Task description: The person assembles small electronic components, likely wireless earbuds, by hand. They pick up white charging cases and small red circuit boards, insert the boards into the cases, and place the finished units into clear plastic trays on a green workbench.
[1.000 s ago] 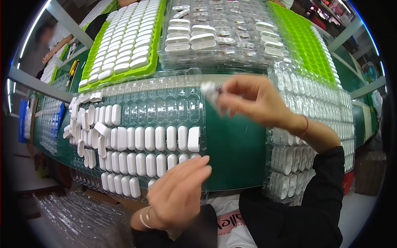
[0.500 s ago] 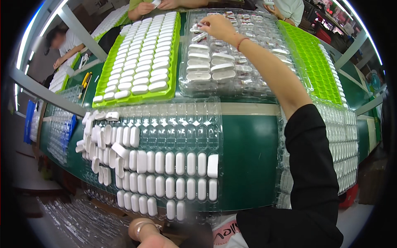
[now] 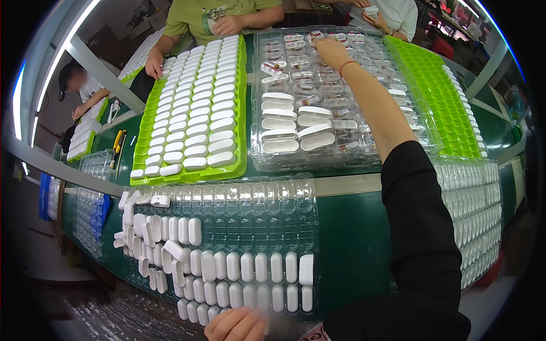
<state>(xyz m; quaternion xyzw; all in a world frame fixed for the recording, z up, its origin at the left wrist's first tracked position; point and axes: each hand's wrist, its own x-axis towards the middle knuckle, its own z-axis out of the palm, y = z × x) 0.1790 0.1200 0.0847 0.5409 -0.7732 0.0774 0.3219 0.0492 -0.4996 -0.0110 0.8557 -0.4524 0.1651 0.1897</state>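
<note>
My right hand [image 3: 331, 50] reaches to the far side of a stack of clear plastic trays [image 3: 259, 122]. Its fingers are bent and close together over a pocket, and what they grip is too small to make out. Small clear-and-red pieces fill many pockets there. Several open white cases [image 3: 278, 122] lie on the near left of this stack, lids raised. My left hand [image 3: 238, 325] is at the lower edge, fingers curled and partly blurred over the front row of closed white cases [image 3: 203, 314]; whatever it holds is hidden.
A clear tray [image 3: 267, 230] before me carries rows of white cases, with loose cases heaped at its left. A green tray [image 3: 242, 153] of white pieces stands behind, another green tray [image 3: 429, 96] at right. A co-worker's hand [image 3: 154, 63] touches the left green tray.
My right hand has moved rightward across the stack, away from its far left corner. My left hand has come up over the front row. The view has tilted upward; a co-worker's arms have shifted.
</note>
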